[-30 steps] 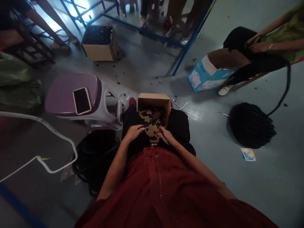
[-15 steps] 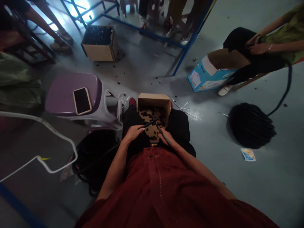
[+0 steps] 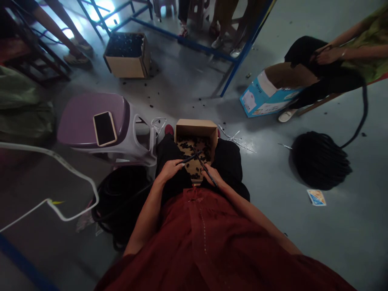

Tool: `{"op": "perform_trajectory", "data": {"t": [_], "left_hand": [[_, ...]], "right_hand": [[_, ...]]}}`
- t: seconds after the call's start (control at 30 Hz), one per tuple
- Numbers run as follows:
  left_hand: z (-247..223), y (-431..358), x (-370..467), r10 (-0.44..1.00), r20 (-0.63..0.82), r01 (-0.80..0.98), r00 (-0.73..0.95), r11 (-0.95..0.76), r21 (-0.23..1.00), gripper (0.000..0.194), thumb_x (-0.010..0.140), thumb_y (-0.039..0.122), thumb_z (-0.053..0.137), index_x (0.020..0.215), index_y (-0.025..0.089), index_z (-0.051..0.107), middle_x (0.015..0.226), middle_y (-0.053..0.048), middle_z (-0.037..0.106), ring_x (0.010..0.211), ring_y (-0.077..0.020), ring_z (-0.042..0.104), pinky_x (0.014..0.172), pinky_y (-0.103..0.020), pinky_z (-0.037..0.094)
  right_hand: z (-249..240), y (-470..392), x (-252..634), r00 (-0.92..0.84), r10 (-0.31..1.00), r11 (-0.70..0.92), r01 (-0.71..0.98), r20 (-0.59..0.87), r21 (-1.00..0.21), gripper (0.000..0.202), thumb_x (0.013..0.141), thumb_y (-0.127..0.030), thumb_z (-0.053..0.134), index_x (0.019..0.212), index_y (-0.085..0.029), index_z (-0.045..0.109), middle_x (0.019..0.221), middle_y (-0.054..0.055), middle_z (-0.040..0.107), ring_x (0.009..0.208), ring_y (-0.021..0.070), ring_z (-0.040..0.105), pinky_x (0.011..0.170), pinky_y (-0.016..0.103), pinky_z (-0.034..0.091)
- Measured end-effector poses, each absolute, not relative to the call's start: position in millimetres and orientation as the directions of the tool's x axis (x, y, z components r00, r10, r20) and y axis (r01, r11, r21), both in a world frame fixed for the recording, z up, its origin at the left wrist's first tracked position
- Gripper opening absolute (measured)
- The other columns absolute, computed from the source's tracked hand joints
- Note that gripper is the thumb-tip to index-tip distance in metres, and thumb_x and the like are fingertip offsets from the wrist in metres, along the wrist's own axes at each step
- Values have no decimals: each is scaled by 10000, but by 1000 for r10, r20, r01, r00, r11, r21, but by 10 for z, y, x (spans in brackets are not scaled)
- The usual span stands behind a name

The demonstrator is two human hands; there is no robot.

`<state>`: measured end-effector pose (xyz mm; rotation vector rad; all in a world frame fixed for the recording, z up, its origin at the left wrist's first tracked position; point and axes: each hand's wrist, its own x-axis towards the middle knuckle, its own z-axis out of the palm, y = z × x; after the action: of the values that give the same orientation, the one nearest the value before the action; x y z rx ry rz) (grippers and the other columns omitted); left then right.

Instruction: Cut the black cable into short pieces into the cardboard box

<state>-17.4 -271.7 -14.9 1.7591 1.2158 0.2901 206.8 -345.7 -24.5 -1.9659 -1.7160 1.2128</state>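
Note:
Between my knees stands an open cardboard box point(image 3: 196, 126) with many small black pieces point(image 3: 188, 142) on its bottom. My left hand point(image 3: 170, 169) is closed around a black cord point(image 3: 189, 158), whose end reaches over the box. My right hand point(image 3: 212, 173) grips a slender dark tool point(image 3: 202, 164) slanting from the wrist to the box; its exact kind is too small to make out. Tool and cord cross above the pieces, and whether they touch is unclear. Left of my leg lies a coil of black cord point(image 3: 121, 190).
A purple-topped stool point(image 3: 81, 117) with a phone point(image 3: 104, 128) stands at left, near a bent white bar point(image 3: 81, 178). Another person's hands point(image 3: 329, 54) work above a blue carton point(image 3: 266, 99). A black coil point(image 3: 321, 159) lies right. Behind stand a filled box point(image 3: 125, 66) and blue frame point(image 3: 230, 76).
My hands, the cord and the tool stay nearly in place, with only a slight shift where they cross. The other person's hands and their trailing black cord have moved a little.

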Motion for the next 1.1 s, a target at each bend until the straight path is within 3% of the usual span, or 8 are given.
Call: {"op": "perform_trajectory", "data": {"t": [1.1], "left_hand": [[-131, -2728, -164, 828, -309, 615, 469, -55, 787, 379, 836, 363, 455, 1092, 184, 668, 981, -18, 706, 858, -166, 621, 759, -229, 430]], "right_hand": [[-249, -3490, 2078, -39, 904, -277, 705, -426, -653, 123, 785, -226, 450, 823, -184, 559, 751, 31, 612, 705, 150, 565, 657, 224, 386]]}}
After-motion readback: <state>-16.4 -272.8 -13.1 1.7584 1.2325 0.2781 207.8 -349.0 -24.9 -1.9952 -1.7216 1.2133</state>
